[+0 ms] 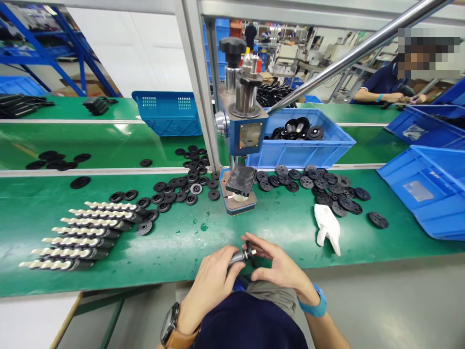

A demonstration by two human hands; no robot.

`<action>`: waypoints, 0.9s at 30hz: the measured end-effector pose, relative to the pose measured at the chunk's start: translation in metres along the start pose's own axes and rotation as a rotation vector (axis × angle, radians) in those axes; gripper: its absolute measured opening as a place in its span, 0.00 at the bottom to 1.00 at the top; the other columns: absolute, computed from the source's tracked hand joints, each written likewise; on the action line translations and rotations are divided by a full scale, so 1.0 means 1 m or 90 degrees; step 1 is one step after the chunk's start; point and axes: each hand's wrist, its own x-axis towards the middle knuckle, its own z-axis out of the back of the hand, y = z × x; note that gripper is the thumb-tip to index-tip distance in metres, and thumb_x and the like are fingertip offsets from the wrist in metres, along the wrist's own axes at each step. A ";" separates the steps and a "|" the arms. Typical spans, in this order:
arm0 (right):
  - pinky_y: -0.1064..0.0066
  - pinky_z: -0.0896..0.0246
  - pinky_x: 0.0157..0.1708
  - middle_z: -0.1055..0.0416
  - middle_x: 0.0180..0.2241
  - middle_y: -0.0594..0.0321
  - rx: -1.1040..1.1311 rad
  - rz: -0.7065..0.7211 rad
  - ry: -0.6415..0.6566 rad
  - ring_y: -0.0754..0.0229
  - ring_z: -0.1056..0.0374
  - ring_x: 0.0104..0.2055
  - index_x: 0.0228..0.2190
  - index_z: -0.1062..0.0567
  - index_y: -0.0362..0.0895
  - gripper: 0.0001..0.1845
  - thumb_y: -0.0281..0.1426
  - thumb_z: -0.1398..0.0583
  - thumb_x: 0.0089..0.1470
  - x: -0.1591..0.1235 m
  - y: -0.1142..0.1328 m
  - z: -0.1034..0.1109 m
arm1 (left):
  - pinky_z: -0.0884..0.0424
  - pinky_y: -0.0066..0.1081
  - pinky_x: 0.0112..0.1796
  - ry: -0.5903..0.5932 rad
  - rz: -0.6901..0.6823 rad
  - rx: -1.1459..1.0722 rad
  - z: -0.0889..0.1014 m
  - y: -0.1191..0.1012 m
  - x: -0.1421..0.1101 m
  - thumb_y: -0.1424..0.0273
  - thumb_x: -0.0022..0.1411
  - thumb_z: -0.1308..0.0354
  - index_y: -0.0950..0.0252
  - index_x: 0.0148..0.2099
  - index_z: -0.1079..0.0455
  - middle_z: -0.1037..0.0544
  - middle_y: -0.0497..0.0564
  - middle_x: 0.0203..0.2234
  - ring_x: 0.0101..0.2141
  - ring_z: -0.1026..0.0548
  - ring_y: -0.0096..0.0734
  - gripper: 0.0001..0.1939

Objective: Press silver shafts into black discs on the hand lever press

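Near the front edge of the green bench, my left hand (214, 274) is closed around a grey metal cylinder (238, 257). A black disc (250, 253) sits at the cylinder's right end, with a short pale tip poking out beyond it. My right hand (278, 269) is beside the disc, fingers stretched out and thumb apart; whether its fingertips touch the disc I cannot tell. Ahead of both hands stands a hand press (241, 121) with a black block (240, 180) on its base. Black discs (181, 189) lie left of the press, and holed black discs (327, 186) lie right of it.
Rows of black parts with cream wavy tops (72, 237) stand at left. A white glove (327, 227) lies at right. Blue bins (301, 154) stand behind and at the right. The press's long lever (348, 55) slants to the upper right. A co-worker (381, 82) sits across.
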 end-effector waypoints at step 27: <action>0.52 0.34 0.61 0.33 0.64 0.48 -0.434 0.209 0.032 0.44 0.33 0.64 0.70 0.41 0.53 0.43 0.35 0.31 0.59 -0.003 0.039 -0.001 | 0.29 0.35 0.38 -0.042 -0.056 -0.136 -0.015 0.017 0.001 0.74 0.69 0.51 0.61 0.49 0.32 0.21 0.53 0.39 0.36 0.23 0.39 0.10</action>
